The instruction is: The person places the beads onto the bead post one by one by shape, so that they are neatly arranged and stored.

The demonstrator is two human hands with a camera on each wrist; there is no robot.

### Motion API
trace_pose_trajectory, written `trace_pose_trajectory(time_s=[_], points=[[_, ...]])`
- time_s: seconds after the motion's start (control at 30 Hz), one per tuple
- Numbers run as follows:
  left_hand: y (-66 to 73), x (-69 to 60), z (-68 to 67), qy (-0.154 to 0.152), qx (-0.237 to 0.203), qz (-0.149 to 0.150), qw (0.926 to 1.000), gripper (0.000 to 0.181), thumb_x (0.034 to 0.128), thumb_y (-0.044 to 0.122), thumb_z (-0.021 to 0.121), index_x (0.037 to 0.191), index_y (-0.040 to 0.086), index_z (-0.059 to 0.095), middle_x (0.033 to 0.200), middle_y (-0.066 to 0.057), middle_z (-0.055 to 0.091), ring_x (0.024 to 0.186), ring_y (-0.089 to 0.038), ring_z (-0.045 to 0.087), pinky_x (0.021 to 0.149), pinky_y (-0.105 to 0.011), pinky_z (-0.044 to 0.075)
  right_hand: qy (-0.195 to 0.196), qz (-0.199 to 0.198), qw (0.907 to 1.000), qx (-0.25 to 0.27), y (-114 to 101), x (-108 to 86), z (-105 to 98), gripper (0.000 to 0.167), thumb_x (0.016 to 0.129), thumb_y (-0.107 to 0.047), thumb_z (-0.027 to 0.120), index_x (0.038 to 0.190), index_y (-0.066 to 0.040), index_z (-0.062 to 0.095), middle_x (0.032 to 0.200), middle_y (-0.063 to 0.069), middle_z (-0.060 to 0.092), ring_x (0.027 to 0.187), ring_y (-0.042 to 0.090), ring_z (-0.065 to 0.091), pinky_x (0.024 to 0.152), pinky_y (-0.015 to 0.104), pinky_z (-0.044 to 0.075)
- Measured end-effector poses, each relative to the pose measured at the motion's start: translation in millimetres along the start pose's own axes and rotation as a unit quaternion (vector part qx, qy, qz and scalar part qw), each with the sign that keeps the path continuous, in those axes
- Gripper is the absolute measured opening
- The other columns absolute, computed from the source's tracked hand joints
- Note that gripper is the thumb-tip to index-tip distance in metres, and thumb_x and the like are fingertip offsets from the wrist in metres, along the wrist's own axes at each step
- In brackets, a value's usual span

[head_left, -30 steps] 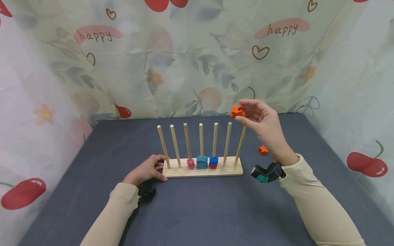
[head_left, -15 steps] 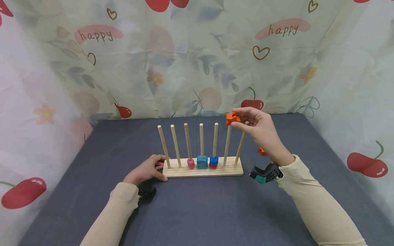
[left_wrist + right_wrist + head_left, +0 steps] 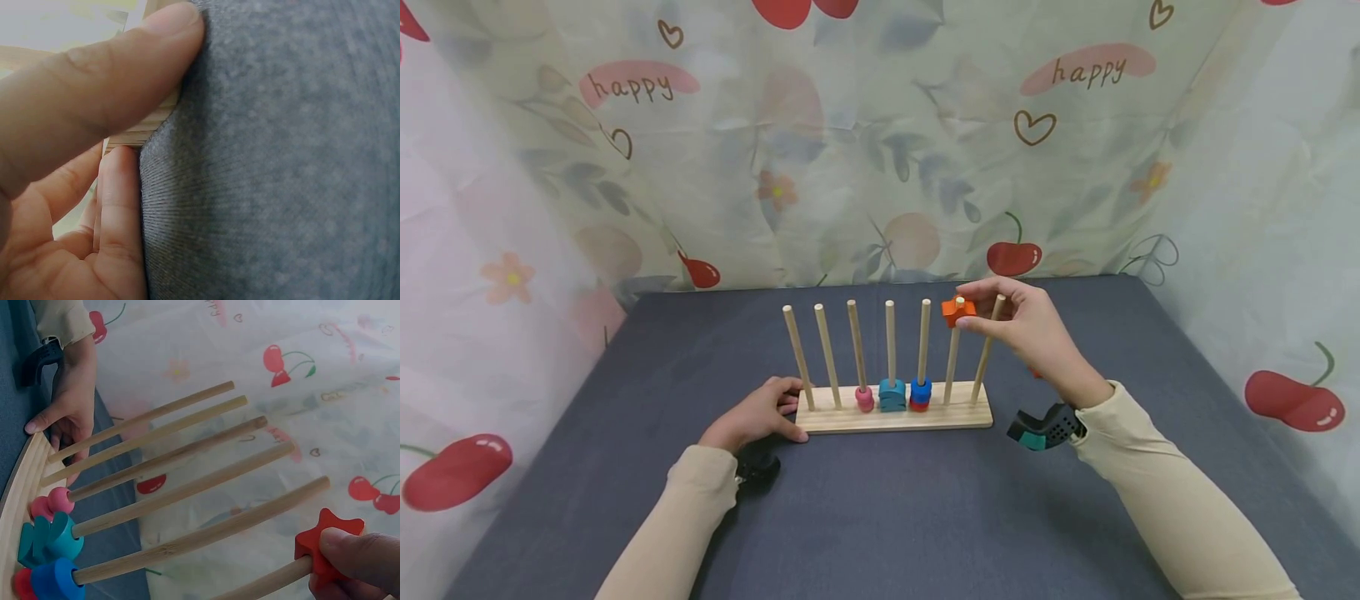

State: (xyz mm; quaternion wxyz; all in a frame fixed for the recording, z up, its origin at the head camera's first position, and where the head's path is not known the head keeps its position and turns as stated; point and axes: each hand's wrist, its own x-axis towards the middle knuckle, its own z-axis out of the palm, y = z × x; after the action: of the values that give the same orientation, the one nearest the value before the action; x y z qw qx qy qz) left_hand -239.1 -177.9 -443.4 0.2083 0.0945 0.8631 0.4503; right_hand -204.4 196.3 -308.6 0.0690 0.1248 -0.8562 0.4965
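A wooden peg board (image 3: 842, 423) with a row of upright pegs stands on the dark cloth. My left hand (image 3: 758, 414) holds its left end, thumb at the front and fingers behind; the left wrist view shows the thumb (image 3: 119, 81) against the wood. Between the thumb and fingers of my right hand (image 3: 1030, 321) is an orange star-shaped bead (image 3: 952, 313), threaded on the top of the second peg from the right. Pink beads (image 3: 865, 400), teal beads (image 3: 892, 397) and a blue bead (image 3: 921, 390) over a red bead (image 3: 919, 407) sit low on the middle pegs.
Another orange piece (image 3: 1036, 372) lies on the cloth to the right, mostly hidden behind my right hand. The rightmost peg (image 3: 985, 362) stands close to that hand. A printed curtain (image 3: 850, 167) hangs behind the table and along both sides.
My right hand has moved left and down with the orange star bead, from above the rightmost pegs onto the second peg from the right. The left hand stays on the board.
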Motion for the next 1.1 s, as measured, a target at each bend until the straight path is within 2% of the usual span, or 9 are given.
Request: trace_pose_trajectory(time_s=[0.13,0.37,0.63,0.8,1.1], points=[[-0.9,0.6,-0.1,0.0,0.0,-0.003,1.0,0.081,0.0646,0.003,0.088,0.135,-0.002,0.047,0.127,-0.018,0.04,0.118,-0.03,0.047,0.106,-0.045,0.042,-0.005,0.017,0.9996,0.02,5.1,-0.8,3.5,0.04,0.08,-0.025,0.079,0.116,-0.012,0.066,0.106,0.004,0.07,0.087,0.012,0.063,0.074,0.021,0.054],[-1.4,0.9,-0.1,0.0,-0.004,-0.002,1.0,0.082,0.0646,0.001,0.088,0.135,-0.002,0.047,0.128,-0.018,0.04,0.119,-0.03,0.046,0.106,-0.044,0.043,-0.026,0.049,0.9977,0.037,22.9,-4.0,12.4,0.04,0.078,-0.025,0.081,0.11,-0.008,0.065,0.103,0.007,0.072,0.088,0.011,0.066,0.078,0.024,0.054],[-2.5,1.9,-0.5,-0.001,0.0,-0.003,1.0,0.081,0.0646,0.002,0.088,0.135,-0.001,0.048,0.126,-0.017,0.04,0.117,-0.028,0.047,0.106,-0.043,0.043,-0.036,0.073,0.9963,0.03,53.1,-10.6,31.0,0.035,0.079,-0.016,0.081,0.108,-0.004,0.066,0.1,0.011,0.07,0.087,0.017,0.064,0.077,0.029,0.054],[-2.5,2.5,-0.1,-0.001,0.0,-0.004,1.0,0.08,0.0646,0.002,0.088,0.134,-0.001,0.048,0.127,-0.017,0.04,0.117,-0.029,0.047,0.106,-0.043,0.043,-0.045,0.094,0.9944,0.013,72.0,-16.1,42.8,0.033,0.079,-0.018,0.081,0.106,-0.006,0.066,0.1,0.01,0.069,0.088,0.019,0.062,0.076,0.029,0.054],[-1.4,1.7,-0.3,-0.001,0.0,0.0,1.0,0.08,0.0644,0.001,0.088,0.134,-0.001,0.049,0.127,-0.018,0.039,0.119,-0.03,0.047,0.106,-0.043,0.043,-0.06,0.094,0.9936,-0.016,97.8,-20.9,58.9,0.028,0.078,-0.017,0.081,0.1,-0.007,0.067,0.095,0.009,0.069,0.085,0.018,0.062,0.074,0.028,0.053]])
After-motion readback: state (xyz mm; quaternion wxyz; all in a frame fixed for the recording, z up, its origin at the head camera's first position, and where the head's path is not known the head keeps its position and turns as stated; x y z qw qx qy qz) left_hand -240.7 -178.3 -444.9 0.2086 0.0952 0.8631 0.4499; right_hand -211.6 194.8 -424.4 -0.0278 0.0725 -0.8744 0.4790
